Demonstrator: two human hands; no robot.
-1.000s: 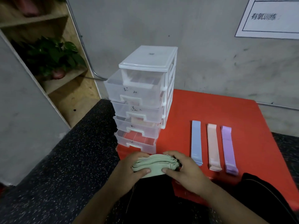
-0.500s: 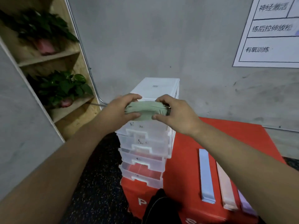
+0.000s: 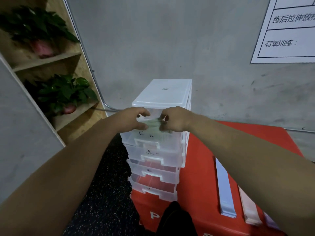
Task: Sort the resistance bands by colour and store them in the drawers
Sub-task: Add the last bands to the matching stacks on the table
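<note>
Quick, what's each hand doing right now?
Left hand: gripping one end of the folded pale green resistance bands.
Right hand: gripping the same bundle's other end.

A red platform (image 3: 201, 167) is found set on dark speckled flooring (image 3: 105, 193). A translucent drawer unit (image 3: 162, 94) is stood along its left edge. To the right, blue bands (image 3: 225, 189), pink bands (image 3: 248, 206) and purple bands (image 3: 271, 220) are laid in parallel stacks, the last partly hidden.
</note>
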